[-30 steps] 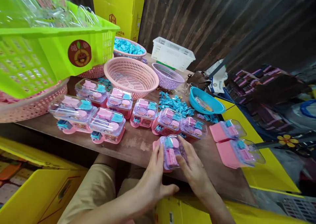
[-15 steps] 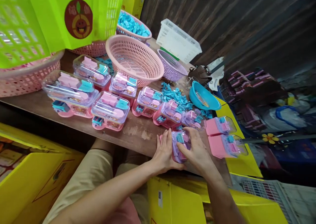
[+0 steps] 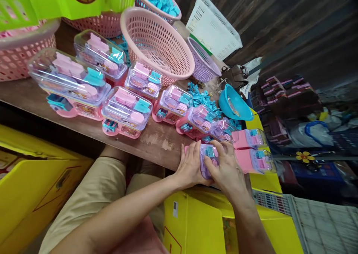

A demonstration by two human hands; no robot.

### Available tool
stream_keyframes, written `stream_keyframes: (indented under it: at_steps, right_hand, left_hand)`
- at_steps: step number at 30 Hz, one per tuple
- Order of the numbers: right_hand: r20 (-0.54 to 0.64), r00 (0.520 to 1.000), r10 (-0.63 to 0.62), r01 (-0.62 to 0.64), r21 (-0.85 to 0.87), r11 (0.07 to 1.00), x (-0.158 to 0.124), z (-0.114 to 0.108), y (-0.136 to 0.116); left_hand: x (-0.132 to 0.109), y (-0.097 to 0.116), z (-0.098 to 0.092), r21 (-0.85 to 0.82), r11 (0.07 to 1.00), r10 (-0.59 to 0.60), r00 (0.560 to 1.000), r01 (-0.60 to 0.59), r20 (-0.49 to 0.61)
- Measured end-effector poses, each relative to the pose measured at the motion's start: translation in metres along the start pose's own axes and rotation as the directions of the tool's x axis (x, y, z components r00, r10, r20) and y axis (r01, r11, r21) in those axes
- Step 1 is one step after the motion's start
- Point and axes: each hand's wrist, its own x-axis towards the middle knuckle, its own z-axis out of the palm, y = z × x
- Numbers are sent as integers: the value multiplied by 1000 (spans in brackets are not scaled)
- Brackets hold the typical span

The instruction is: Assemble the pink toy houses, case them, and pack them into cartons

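Observation:
A pink and lilac toy box (image 3: pixel 207 163) with a light-blue piece on it lies at the table's front edge between my two hands. My left hand (image 3: pixel 192 163) wraps round its left side. From the right, my right hand (image 3: pixel 225 163) grips it, thumb on top and fingers at the far side. Much of the box is hidden behind my fingers. Several similar toy boxes with clear lids, such as this one (image 3: pixel 127 110), stand in a row to the left. Two more pink toy boxes (image 3: pixel 243 160) lie on their sides just right of my right hand.
Behind the row are a pink basket (image 3: pixel 131 26), a purple basket (image 3: pixel 205 67), a blue bowl (image 3: pixel 243 110) and loose blue pieces (image 3: pixel 200 95). A green crate (image 3: pixel 44 4) stands at far left, a white crate (image 3: pixel 215 26) at the back. Yellow cartons (image 3: pixel 192 224) stand below the table (image 3: pixel 156 142).
The view has shifted, so the table items sit higher in the picture. Both hands stay on the same toy box, with the right fingers now more over its far side.

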Motion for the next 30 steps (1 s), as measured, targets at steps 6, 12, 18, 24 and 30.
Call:
stream_keyframes:
  at_steps: [6, 12, 18, 24, 30]
  right_hand:
    - [-1, 998, 67, -65, -262, 963, -5, -7, -15]
    - [-6, 999, 54, -52, -405, 913, -6, -11, -23]
    - [-12, 999, 53, -51, -560, 827, -5, -13, -40]
    - [11, 1000, 14, -4, -614, 790, -1, -11, -55]
    - [78, 996, 33, -11, -269, 963, 8, -8, -17]
  left_hand:
    - [0, 0, -1, -19, 1000, 9, 1000, -9, -11]
    - [-2, 0, 0, -24, 998, 51, 998, -51, -25]
    - [-3, -4, 2, -30, 999, 40, 999, -40, -22]
    - [-3, -4, 3, -85, 996, 30, 999, -34, -42]
    - [0, -2, 1, -103, 994, 31, 999, -35, -40]
